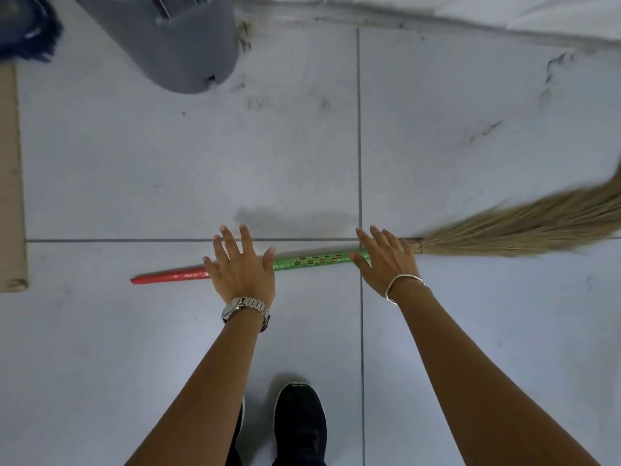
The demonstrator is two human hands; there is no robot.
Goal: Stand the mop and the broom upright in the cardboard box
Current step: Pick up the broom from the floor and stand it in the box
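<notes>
Fingers: spread wide on both hands [239, 253], none curled round anything; whether the palms press on the broom handle or float just above it cannot be told from this angle.
Floor: pale grey tiles [168, 169] with dark joints, scuffed and dusty near the far wall.
Bucket: a grey plastic bucket [181, 52] stands at the top left, well apart from the hands.
Cardboard box: only a brown cardboard edge [11, 183] shows along the left border; its opening is out of view, so what it holds is unknown.
Mop: a dark fringed head [32, 35] sits in the top-left corner beside the bucket, probably the mop; whether it already stands in the box cannot be seen.
Broom: lying flat across the tiles [312, 260], red grip end pointing toward the box, green patterned mid-section between the hands, straw bristles fanning off to the right.
Left hand: over the join of red and green on the handle [240, 267], a metal watch at the wrist.
Right hand: over the handle near the bristle binding [383, 264], a thin bangle at the wrist.
Shoe: one black shoe [299, 418] planted behind the broom.
Progress: early for the broom, by all appearances; it is not yet gripped, lifted, carried to the box or stood on end.
</notes>
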